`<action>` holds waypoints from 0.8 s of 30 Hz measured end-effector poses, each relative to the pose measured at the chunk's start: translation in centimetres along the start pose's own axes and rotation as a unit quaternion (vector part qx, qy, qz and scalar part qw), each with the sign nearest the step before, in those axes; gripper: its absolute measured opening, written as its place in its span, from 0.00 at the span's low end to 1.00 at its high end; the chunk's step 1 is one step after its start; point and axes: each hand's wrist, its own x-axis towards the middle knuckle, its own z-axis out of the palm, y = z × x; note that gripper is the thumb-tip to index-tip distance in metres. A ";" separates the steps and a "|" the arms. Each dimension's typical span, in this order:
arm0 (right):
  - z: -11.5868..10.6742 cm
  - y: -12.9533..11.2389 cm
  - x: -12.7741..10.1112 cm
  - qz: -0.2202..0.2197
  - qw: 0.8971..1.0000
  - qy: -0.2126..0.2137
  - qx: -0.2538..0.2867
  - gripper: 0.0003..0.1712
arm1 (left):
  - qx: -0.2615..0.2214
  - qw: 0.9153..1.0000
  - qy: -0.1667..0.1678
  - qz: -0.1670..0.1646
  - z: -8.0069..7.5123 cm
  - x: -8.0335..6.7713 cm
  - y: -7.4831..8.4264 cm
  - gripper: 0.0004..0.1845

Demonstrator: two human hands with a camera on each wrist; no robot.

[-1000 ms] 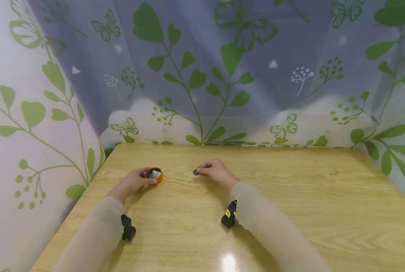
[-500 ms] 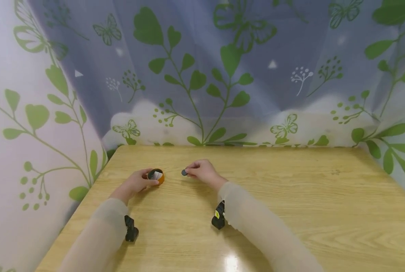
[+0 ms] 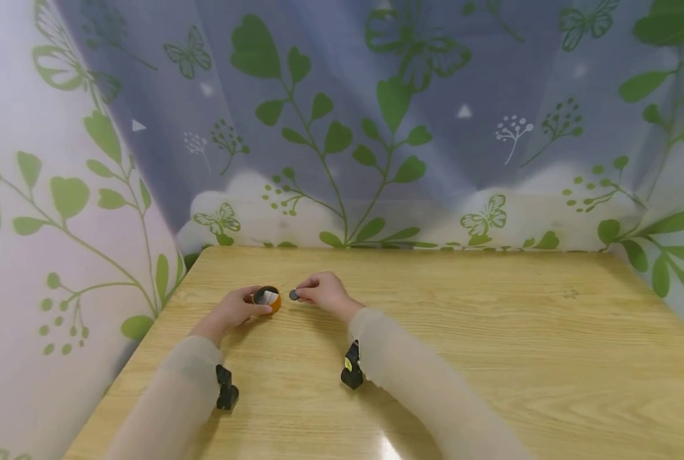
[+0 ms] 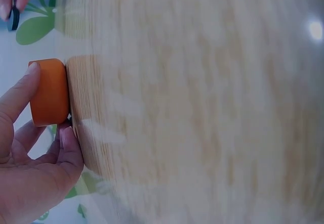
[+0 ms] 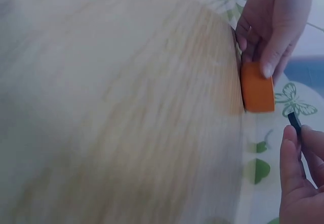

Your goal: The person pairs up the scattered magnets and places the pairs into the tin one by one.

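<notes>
A small round orange container [image 3: 267, 298] [image 4: 48, 91] [image 5: 257, 90] stands open on the wooden table [image 3: 433, 332], with something white inside it. My left hand [image 3: 235, 308] [image 4: 30, 158] [image 5: 273, 16] grips its side with thumb and fingers. My right hand [image 3: 321, 292] [image 5: 304, 178] pinches a small dark disc [image 3: 294, 294] [image 5: 294, 123] [image 4: 14, 17] at the fingertips. The disc hangs just right of the container, a short gap apart from it.
The table fills the lower half of the head view, with its far edge against a curtain [image 3: 376, 128] printed with green leaves and butterflies. The curtain also closes in the left and right sides. A black camera sits on each wrist.
My right hand has carried the dark disc leftward across the table until it is close beside the orange container. The left hand has kept its hold on the container.
</notes>
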 end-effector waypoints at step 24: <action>5.1 -1.6 2.1 -0.085 0.968 0.020 -0.237 0.04 | -0.003 1.000 0.010 0.017 0.0 -0.1 -0.2 0.33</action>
